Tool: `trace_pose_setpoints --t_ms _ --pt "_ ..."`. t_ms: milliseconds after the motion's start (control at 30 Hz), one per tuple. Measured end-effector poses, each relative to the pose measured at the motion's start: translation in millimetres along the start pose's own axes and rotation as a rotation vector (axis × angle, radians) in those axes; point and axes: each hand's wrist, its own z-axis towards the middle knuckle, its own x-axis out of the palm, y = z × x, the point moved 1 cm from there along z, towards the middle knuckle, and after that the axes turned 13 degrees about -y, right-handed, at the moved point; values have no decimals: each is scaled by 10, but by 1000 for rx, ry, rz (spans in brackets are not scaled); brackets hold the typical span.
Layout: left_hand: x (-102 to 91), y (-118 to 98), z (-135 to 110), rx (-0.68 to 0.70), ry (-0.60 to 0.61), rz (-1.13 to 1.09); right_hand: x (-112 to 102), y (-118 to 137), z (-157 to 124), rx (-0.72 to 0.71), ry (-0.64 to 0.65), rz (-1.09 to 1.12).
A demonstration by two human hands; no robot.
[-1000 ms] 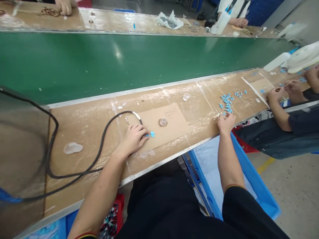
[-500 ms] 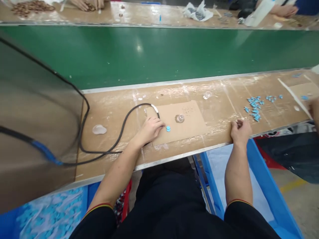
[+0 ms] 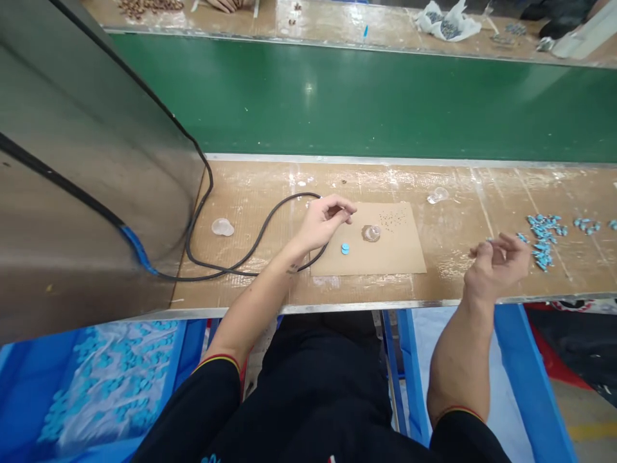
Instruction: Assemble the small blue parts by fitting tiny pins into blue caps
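Observation:
My left hand (image 3: 326,222) is raised over the left edge of a cardboard sheet (image 3: 400,257), its thumb and fingertips brought together. Whatever they hold, if anything, is too small to make out. Below it on the sheet lie two small blue discs (image 3: 345,248), close together. A small clear round container (image 3: 371,233) stands to their right, with tiny dark specks (image 3: 393,220) scattered beyond it. My right hand (image 3: 499,265) is curled above the bench, left of a pile of small blue parts (image 3: 544,235). A bit of blue shows at its fingers, probably one such part.
A black cable (image 3: 270,225) loops over the bench (image 3: 260,180) from a metal cabinet (image 3: 106,161) at left. Clear plastic pieces lie near the cabinet and behind the sheet. Blue bins (image 3: 525,360) stand below the front edge. Past the green belt (image 3: 337,96), a person's hand (image 3: 226,5) shows.
My left hand has lifted up and away from the blue discs. My right hand has risen from the bench edge and turned, moving nearer the blue pile. The whole view has shifted.

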Motion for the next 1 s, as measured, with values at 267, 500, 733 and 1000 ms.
trace_pose_setpoints --t_ms 267,500,733,1000 --pt "73 234 -106 -293 -109 -50 1438 474 14 77 413 232" --pt "93 219 -173 -451 -63 -85 1226 396 -194 185 696 192" --pt "53 159 -164 -452 -160 -48 1221 603 -119 53 854 117" --pt "11 199 -174 -407 -178 -73 1234 652 -118 -95 877 87"
